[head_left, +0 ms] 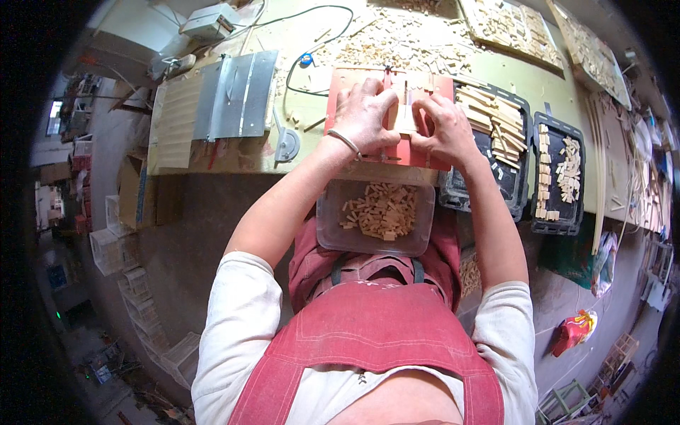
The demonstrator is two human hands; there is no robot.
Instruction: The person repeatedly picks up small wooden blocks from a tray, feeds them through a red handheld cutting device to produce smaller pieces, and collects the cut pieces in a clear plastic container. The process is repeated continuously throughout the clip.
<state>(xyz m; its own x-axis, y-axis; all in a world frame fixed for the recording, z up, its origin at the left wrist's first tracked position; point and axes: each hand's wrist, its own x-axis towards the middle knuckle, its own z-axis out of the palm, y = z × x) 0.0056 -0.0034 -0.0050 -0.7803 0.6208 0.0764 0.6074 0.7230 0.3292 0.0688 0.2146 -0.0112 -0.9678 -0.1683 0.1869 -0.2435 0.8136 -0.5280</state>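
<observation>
On the bench in front of me lies a red plate (343,76) with a narrow dark slit near its middle. A small pale wood piece (404,123) rests on it between my two hands. My left hand (363,115) is closed, with its thumb and curled forefinger at the wood's left side. From the right, my right hand (448,129) is bent in the same way, its thumb and forefinger at the other side. The fingers partly cover the wood, so its full outline is hidden. Below the bench edge, a clear plastic tub (329,237) at my lap holds many small wood blocks (382,211).
Right of the plate, a black crate (520,180) holds wood strips; another black tray (559,225) holds small blocks. Grey metal plates (248,92) lie left. Offcuts (397,42) cover the back of the bench, and a black cable (333,7) loops behind the plate.
</observation>
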